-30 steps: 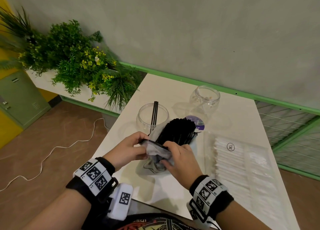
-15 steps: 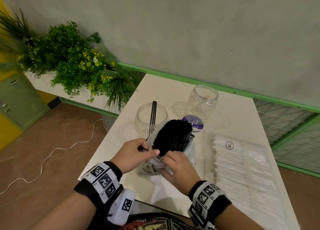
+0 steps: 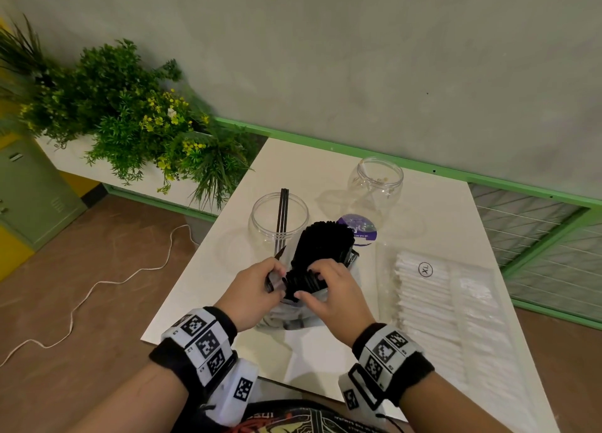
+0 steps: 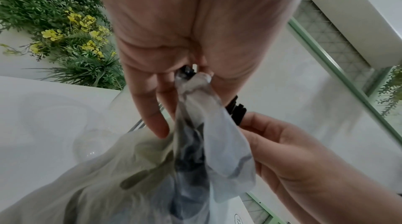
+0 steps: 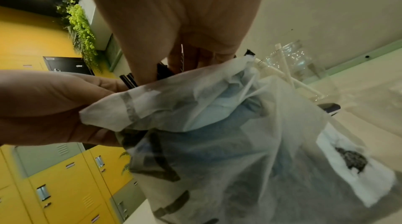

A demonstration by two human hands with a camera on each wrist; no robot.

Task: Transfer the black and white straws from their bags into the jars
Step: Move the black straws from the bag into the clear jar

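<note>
A thick bundle of black straws (image 3: 321, 248) sticks up out of a thin clear bag (image 3: 293, 315) held above the white table (image 3: 325, 357). My left hand (image 3: 260, 286) pinches the bag's rim (image 4: 191, 83) at the left. My right hand (image 3: 329, 286) grips the straws where they leave the bag, its thumb (image 5: 139, 62) against them. A clear jar (image 3: 278, 221) just behind holds two black straws (image 3: 282, 211). A second clear jar (image 3: 378, 185) stands farther back. A flat bag of white straws (image 3: 433, 318) lies to the right.
A purple round label (image 3: 360, 229) lies behind the bundle. Green plants (image 3: 136, 123) fill a planter left of the table. A white cord (image 3: 97, 282) trails on the brown floor. Yellow lockers (image 5: 60, 184) show in the right wrist view.
The bag's rim has slid down the bundle, baring more straw. My right hand has moved up from the bag onto the straws; my left still pinches the rim.
</note>
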